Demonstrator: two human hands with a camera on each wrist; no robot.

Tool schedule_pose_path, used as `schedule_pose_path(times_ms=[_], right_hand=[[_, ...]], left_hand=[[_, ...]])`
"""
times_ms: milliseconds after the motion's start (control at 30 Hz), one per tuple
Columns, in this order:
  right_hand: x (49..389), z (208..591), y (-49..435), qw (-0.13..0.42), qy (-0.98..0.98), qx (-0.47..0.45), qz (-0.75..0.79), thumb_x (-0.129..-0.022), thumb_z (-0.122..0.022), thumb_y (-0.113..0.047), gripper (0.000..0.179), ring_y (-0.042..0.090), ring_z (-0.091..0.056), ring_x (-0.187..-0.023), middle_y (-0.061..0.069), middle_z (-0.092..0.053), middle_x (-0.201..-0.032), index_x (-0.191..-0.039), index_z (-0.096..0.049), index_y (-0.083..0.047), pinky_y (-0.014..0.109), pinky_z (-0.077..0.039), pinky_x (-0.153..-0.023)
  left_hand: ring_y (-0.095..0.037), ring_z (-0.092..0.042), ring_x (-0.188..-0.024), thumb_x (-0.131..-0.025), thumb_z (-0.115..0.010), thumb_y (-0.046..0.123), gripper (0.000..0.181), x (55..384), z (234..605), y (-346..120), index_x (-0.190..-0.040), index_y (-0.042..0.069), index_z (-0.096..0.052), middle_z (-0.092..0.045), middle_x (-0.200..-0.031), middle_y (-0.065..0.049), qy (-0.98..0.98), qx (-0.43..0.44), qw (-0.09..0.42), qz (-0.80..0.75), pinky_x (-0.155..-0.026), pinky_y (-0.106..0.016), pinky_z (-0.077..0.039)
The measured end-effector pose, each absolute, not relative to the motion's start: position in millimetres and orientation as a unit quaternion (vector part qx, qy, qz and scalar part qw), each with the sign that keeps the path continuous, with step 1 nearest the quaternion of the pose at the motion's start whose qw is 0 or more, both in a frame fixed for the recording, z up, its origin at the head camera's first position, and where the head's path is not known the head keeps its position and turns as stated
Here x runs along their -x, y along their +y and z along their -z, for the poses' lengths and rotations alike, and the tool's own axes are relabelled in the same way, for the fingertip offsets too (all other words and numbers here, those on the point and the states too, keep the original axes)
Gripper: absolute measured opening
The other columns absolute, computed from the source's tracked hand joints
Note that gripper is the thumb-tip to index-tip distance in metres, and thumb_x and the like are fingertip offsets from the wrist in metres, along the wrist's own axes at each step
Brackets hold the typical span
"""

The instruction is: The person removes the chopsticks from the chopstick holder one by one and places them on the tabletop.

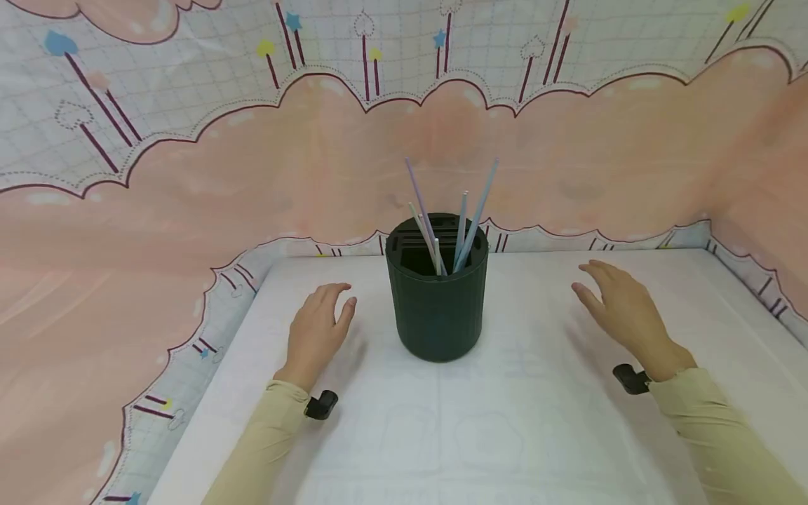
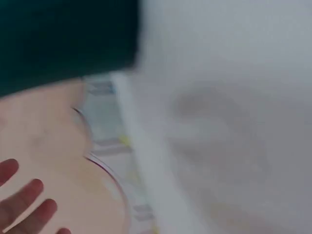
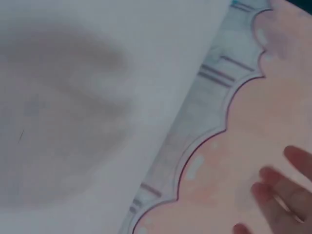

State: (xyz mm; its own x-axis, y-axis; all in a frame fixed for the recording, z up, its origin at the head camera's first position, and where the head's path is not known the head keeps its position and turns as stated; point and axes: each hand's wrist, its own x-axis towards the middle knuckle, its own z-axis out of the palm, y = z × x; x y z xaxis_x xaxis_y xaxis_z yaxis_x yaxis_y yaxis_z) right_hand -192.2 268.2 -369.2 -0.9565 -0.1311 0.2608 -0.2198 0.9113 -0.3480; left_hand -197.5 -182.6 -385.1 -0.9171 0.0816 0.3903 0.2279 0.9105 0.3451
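- The dark green holder of thin sticks stands near the white desk's far edge.
- The left hand, loosely spread, holds nothing, between holder and left edge.
- The right hand, also loose and ungripping, leaves a wider gap beside the holder.

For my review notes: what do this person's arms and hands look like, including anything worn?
The left sleeve and right sleeve are long, plain and pale yellowish-beige. The left hand and right hand are ungloved. A small black device shows at each wrist.
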Motion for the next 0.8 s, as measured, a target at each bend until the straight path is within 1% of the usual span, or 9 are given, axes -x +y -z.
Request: schedule_pose_path(times_ms=[33,100,167,267,367,467,600,667,800], right_hand=[[191.5,367.9,262.2,0.142,-0.962,-0.095,-0.212,-0.097,-0.039,-0.039,0.05,0.042,-0.037,-0.123,0.023,-0.044,-0.134,-0.13,-0.047,-0.002,0.058,-0.027,-0.097],[190.1,365.1,247.0,0.194,-0.939,-0.103,-0.266,-0.097,-0.043,-0.031,0.038,0.037,-0.048,-0.114,0.019,-0.055,-0.123,-0.12,-0.056,-0.003,0.052,-0.034,-0.092],[189.1,362.7,227.5,0.253,-0.91,-0.108,-0.31,-0.097,-0.046,-0.024,0.03,0.03,-0.055,-0.104,0.014,-0.062,-0.112,-0.112,-0.062,-0.004,0.043,-0.041,-0.087],[186.9,359.8,192.6,0.347,-0.85,-0.13,-0.374,-0.094,-0.051,-0.015,0.02,0.02,-0.059,-0.09,0.007,-0.065,-0.098,-0.103,-0.066,-0.005,0.027,-0.043,-0.081],[184.1,356.3,157.1,0.407,-0.795,-0.165,-0.419,-0.09,-0.057,-0.007,0.015,0.016,-0.058,-0.091,0.006,-0.064,-0.096,-0.101,-0.067,-0.005,0.018,-0.041,-0.083],[181.8,349.9,126.2,0.427,-0.762,-0.206,-0.441,-0.086,-0.061,-0.004,0.02,0.018,-0.057,-0.097,0.007,-0.064,-0.101,-0.106,-0.065,-0.004,0.023,-0.041,-0.089],[181.6,340.3,96.6,0.415,-0.756,-0.234,-0.45,-0.086,-0.062,-0.006,0.028,0.019,-0.056,-0.104,0.009,-0.063,-0.107,-0.115,-0.061,-0.003,0.03,-0.043,-0.092],[182.2,337.5,86.7,0.405,-0.771,-0.23,-0.435,-0.088,-0.061,-0.011,0.031,0.019,-0.057,-0.103,0.008,-0.063,-0.108,-0.118,-0.059,-0.004,0.031,-0.043,-0.093],[183.8,336.8,73.4,0.402,-0.808,-0.217,-0.373,-0.089,-0.06,-0.018,0.031,0.022,-0.057,-0.101,0.008,-0.065,-0.104,-0.117,-0.06,-0.004,0.036,-0.037,-0.1]], left_hand=[[-0.023,-0.051,-0.112,-0.095,-0.042,0.042,0.04,195.7,379.1,-174.8,-0.124,0.016,-0.053,-0.054,-0.124,-0.004,-0.946,0.095,0.218,0.219,-0.089,-0.043,-0.043],[-0.018,-0.052,-0.107,-0.095,-0.046,0.035,0.031,191.6,367.0,-158.6,-0.117,0.016,-0.056,-0.056,-0.116,-0.001,-0.917,0.123,0.264,0.271,-0.085,-0.037,-0.045],[-0.015,-0.051,-0.11,-0.095,-0.049,0.03,0.028,188.6,357.1,-142.7,-0.117,0.015,-0.055,-0.054,-0.117,-0.001,-0.886,0.147,0.292,0.328,-0.087,-0.035,-0.045],[-0.014,-0.045,-0.116,-0.094,-0.049,0.027,0.033,186.0,349.5,-121.1,-0.124,0.014,-0.05,-0.047,-0.126,-0.003,-0.845,0.166,0.295,0.414,-0.09,-0.036,-0.043],[-0.013,-0.036,-0.126,-0.095,-0.048,0.031,0.041,186.9,348.8,-102.9,-0.133,0.018,-0.042,-0.036,-0.138,-0.002,-0.819,0.165,0.262,0.483,-0.097,-0.041,-0.038],[-0.012,-0.029,-0.131,-0.095,-0.048,0.035,0.046,190.4,349.7,-91.2,-0.137,0.022,-0.037,-0.029,-0.143,0.001,-0.805,0.155,0.236,0.522,-0.101,-0.045,-0.033],[-0.011,-0.026,-0.132,-0.094,-0.048,0.037,0.047,196.7,349.8,-84.9,-0.138,0.024,-0.035,-0.028,-0.144,0.005,-0.79,0.143,0.236,0.548,-0.104,-0.047,-0.03],[-0.011,-0.027,-0.132,-0.095,-0.047,0.038,0.048,199.5,349.2,-83.9,-0.139,0.025,-0.034,-0.028,-0.144,0.006,-0.784,0.139,0.233,0.558,-0.104,-0.048,-0.029],[-0.01,-0.026,-0.134,-0.093,-0.045,0.046,0.051,203.1,348.7,-83.3,-0.14,0.028,-0.031,-0.027,-0.145,0.008,-0.779,0.128,0.207,0.578,-0.107,-0.048,-0.025]])
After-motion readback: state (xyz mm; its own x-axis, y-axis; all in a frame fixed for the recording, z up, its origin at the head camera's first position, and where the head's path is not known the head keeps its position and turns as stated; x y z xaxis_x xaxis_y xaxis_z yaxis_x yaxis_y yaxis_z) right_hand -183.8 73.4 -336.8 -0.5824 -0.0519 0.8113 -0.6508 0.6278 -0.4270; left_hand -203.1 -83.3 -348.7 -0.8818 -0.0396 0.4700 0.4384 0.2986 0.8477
